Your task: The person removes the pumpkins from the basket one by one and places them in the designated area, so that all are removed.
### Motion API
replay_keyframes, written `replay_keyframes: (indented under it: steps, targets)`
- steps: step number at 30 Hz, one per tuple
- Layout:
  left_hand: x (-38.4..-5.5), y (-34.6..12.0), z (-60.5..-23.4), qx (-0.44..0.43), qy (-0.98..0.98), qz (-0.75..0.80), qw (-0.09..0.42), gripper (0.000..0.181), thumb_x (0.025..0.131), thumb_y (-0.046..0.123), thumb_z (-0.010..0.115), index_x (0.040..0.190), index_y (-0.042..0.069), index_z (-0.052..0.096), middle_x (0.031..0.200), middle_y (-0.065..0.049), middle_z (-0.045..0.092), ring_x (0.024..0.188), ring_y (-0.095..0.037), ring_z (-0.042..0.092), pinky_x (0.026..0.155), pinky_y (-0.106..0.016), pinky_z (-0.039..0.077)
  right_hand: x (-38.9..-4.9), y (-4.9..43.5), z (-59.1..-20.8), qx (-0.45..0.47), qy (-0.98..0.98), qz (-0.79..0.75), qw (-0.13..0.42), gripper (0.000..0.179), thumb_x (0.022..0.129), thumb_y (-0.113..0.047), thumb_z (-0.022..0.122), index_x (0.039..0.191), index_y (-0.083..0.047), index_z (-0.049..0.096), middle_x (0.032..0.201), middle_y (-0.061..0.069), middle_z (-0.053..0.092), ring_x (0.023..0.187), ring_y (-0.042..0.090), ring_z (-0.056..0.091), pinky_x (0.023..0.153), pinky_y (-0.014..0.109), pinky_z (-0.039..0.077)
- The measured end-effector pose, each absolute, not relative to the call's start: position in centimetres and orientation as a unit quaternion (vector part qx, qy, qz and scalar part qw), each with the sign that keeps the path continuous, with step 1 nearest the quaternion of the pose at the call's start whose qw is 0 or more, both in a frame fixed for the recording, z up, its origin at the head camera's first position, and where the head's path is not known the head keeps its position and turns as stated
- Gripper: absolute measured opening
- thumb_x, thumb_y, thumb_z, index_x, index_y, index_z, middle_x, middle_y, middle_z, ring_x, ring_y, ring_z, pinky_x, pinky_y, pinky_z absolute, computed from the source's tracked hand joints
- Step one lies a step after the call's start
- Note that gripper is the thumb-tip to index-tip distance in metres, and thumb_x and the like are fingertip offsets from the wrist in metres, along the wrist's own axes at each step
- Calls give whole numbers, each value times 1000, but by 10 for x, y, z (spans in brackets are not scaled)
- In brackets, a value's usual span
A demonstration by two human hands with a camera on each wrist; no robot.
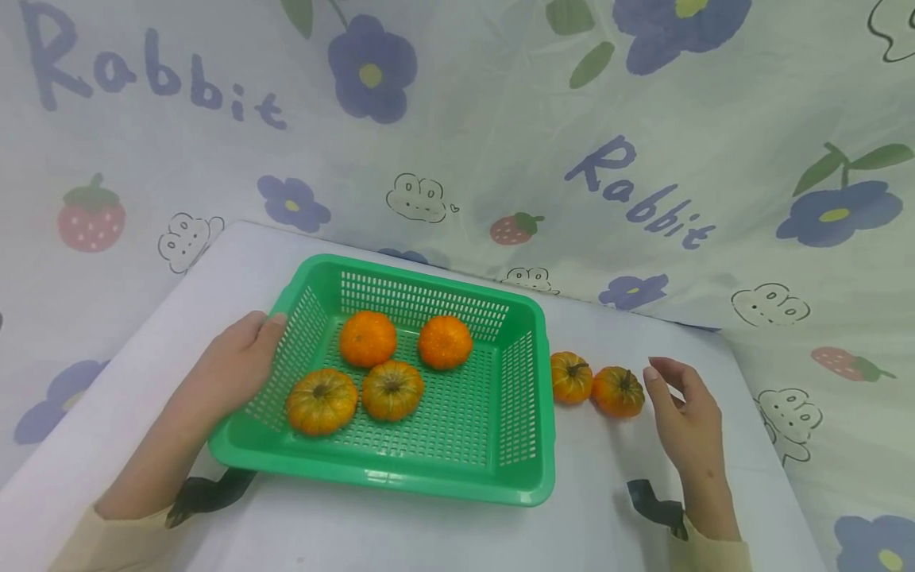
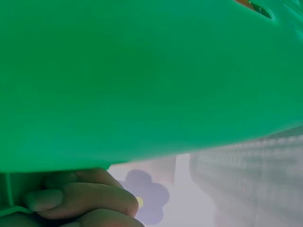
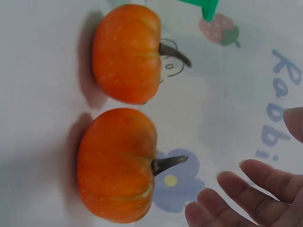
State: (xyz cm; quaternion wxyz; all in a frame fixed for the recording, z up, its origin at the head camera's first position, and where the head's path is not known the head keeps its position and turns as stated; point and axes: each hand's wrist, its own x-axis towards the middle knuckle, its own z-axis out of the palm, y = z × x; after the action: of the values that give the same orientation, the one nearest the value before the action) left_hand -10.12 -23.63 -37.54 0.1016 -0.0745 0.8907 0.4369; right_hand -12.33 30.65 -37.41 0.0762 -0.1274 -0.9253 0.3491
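Observation:
My left hand (image 1: 239, 361) grips the left rim of a green plastic basket (image 1: 372, 477); in the left wrist view its fingers (image 2: 90, 198) curl below the rim. Inside the basket lie several small pumpkins: two plain orange ones, the back-left pumpkin (image 1: 368, 338) and the back-right pumpkin (image 1: 445, 342), and two yellow-orange ribbed ones in front, a left pumpkin (image 1: 322, 402) and a right pumpkin (image 1: 392, 390). Outside, right of the basket, two stemmed pumpkins sit side by side: a nearer-basket pumpkin (image 1: 570, 378) and an outer pumpkin (image 1: 618, 392). My right hand (image 1: 689, 417) is just right of these, fingers relaxed, holding nothing.
A white table (image 1: 343, 532) carries everything. Behind it hangs a pale cloth (image 1: 465, 143) printed with flowers, strawberries, rabbits and lettering. Black straps with mounts sit at both wrists, the left mount (image 1: 214, 488) close to the basket's near-left corner.

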Motion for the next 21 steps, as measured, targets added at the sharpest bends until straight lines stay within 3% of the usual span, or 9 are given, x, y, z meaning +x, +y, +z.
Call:
replay_keyframes:
  steps: [4,6,10,13,18,21]
  targets:
    - [-102,-236,-376,-75,891,435,104,63,112,55,18,120,-1,47,93,-16,58,73,-28,59,59,-41,55,-118,299,-369,-101,-929,346,88,59,108,-51,51,150,-10,50,149,12,57,139,33,51,109,56,45]
    - [-102,-236,-376,-74,891,435,105,62,112,54,18,120,0,47,93,-16,58,73,-28,60,59,-41,55,-115,295,-367,-81,-930,344,97,57,108,-49,53,149,-9,52,148,11,58,138,31,53,108,47,47]
    - [-103,-236,-377,-75,893,432,104,62,112,55,18,119,0,47,92,-16,58,73,-28,59,59,-41,55,-109,284,-364,-19,-929,350,116,49,109,-39,56,145,-7,54,145,9,60,135,26,55,103,18,46]
    - [-103,-236,-377,-76,895,428,102,62,112,54,18,118,0,47,92,-15,57,73,-28,58,59,-41,54,-104,276,-363,40,-920,370,123,43,109,-27,59,144,-4,54,144,9,60,134,19,55,100,8,41]
    - [-102,-236,-377,-74,897,425,96,61,112,54,18,117,0,48,92,-15,57,73,-28,58,59,-40,54,-95,259,-362,135,-894,415,107,43,106,-11,62,148,-7,52,148,4,58,136,7,52,103,14,43]
    - [-102,-236,-376,-73,896,428,95,61,112,54,18,117,0,48,92,-15,57,73,-28,58,59,-41,54,-90,249,-361,202,-867,448,86,52,102,0,62,151,-8,49,151,5,54,140,15,50,105,21,46]
